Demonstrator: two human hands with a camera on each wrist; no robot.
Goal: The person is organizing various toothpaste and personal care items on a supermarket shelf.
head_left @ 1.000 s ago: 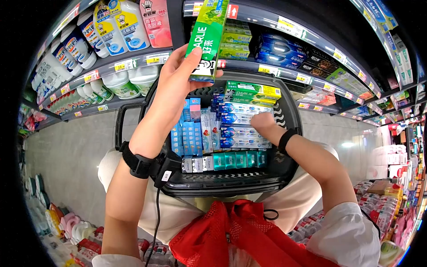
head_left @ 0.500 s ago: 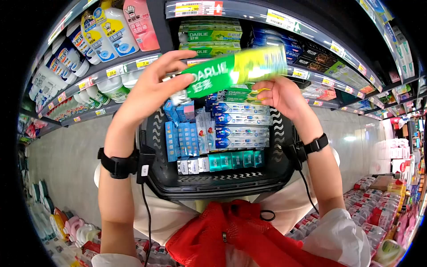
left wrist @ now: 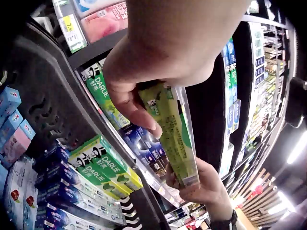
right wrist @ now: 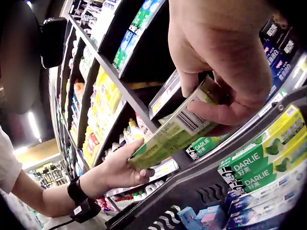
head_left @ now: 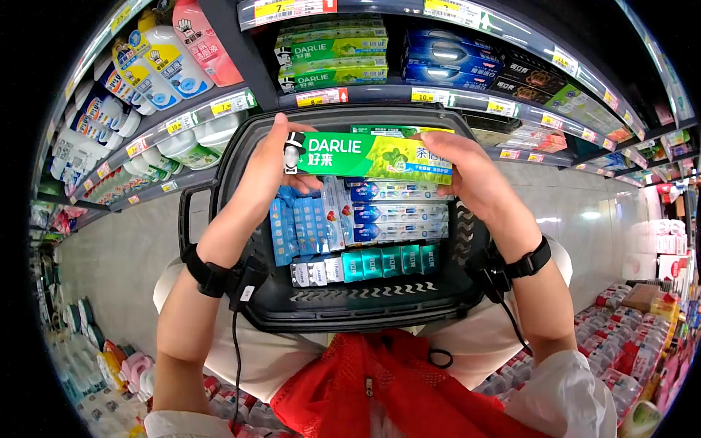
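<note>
A green and yellow Darlie box (head_left: 371, 155) lies level above the basket (head_left: 350, 315), held at both ends. The left hand (head_left: 274, 164) grips its left end and the right hand (head_left: 475, 171) its right end. In the left wrist view the left hand (left wrist: 163, 62) has thumb and fingers round the near end of the box (left wrist: 172, 136). The right hand (right wrist: 220, 72) pinches the barcode end of the box (right wrist: 177, 129) in the right wrist view. Two Darlie boxes (right wrist: 259, 163) lie in the basket under the held one.
Inside the basket are blue and white boxes (head_left: 401, 213), teal boxes (head_left: 391, 261) and light blue packs (head_left: 308, 223). Behind its far rim, shelves hold stacked Darlie boxes (head_left: 332, 50), dark blue boxes (head_left: 447, 62) and, at left, cleaner bottles (head_left: 171, 62). Wrapped bottles stand behind at right.
The box has come down from the shelf side and turned from upright to level over the basket. The right hand has left the basket's contents and taken the box's right end.
</note>
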